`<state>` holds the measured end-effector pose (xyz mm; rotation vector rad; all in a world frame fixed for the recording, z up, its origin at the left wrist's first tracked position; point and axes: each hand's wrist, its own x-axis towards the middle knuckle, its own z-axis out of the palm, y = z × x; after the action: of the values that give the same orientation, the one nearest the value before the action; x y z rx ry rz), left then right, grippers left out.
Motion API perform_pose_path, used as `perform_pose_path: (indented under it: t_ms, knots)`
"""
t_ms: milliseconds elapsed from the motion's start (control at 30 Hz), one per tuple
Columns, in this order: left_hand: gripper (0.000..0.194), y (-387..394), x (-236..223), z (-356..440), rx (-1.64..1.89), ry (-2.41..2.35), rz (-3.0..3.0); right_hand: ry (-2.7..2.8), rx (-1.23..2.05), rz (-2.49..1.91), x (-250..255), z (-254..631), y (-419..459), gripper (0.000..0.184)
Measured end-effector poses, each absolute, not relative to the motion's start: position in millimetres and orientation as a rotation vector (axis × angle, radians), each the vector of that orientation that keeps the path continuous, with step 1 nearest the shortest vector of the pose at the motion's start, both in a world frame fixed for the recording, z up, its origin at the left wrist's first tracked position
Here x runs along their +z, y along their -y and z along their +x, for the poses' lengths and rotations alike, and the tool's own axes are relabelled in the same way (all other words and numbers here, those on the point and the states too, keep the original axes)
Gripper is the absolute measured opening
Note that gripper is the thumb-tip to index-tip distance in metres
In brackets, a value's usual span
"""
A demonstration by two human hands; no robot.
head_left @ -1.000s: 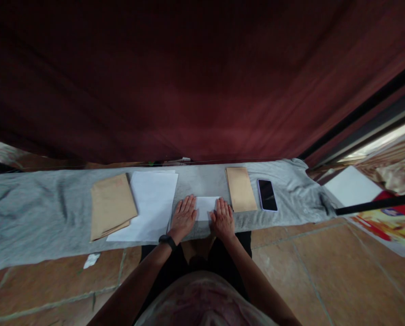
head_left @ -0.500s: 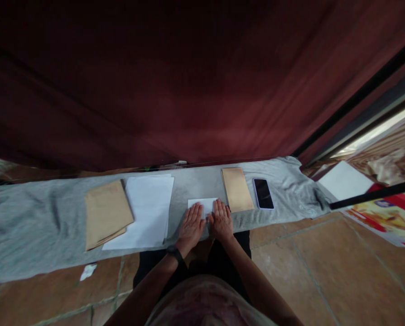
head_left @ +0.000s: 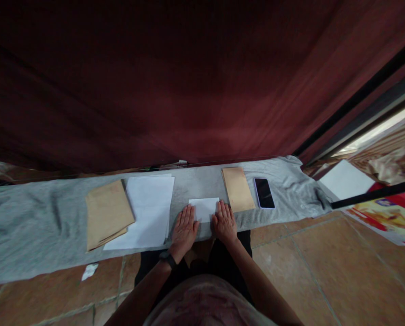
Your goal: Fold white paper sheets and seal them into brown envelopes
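Observation:
A small white piece of folded paper [head_left: 204, 210] lies flat on the grey cloth between my hands. My left hand [head_left: 184, 230] rests flat at its left edge, fingers stretched out and pointing away from me. On the other side, my right hand [head_left: 225, 223] lies flat along the right edge, its thumb by the paper. Just beyond the right hand is a small stack of brown envelopes [head_left: 238, 189]. To the left of my left hand lies a stack of white sheets [head_left: 148, 213], partly under a pile of larger brown envelopes [head_left: 109, 215].
The grey cloth [head_left: 29, 226] covers a long narrow surface. A phone [head_left: 264, 193] lies right of the small envelopes. A dark red curtain [head_left: 202, 113] hangs behind. At the right are a dark metal bar [head_left: 375, 194] and a red and yellow package [head_left: 389, 215]. White scrap [head_left: 89, 271] lies on the tiled floor.
My left hand has slid left and my right hand slightly right, moving apart to the sides of the small paper. More of the paper now shows.

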<state>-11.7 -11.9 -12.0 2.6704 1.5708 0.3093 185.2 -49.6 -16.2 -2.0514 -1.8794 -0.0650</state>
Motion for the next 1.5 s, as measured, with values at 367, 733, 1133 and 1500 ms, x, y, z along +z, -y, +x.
perform_pose_path:
  t_ms: [367, 733, 1133, 1500]
  knots:
    - [0.064, 15, -11, -14, 0.306, -1.562, 2.678, 2.027, -0.022, -1.866, -6, 160, 58, 0.06]
    - [0.067, 18, -5, -20, 0.257, -1.581, 2.665, 2.067, -0.036, -1.923, -11, 182, 77, 0.065]
    - [0.061, 8, 6, 23, 0.277, -1.473, 2.69, 2.052, -0.058, -1.946, -11, 186, 80, 0.062]
    - [0.061, -5, -12, 29, 0.275, -1.402, 2.725, 2.019, 0.121, -1.87, 6, 168, 35, 0.052]
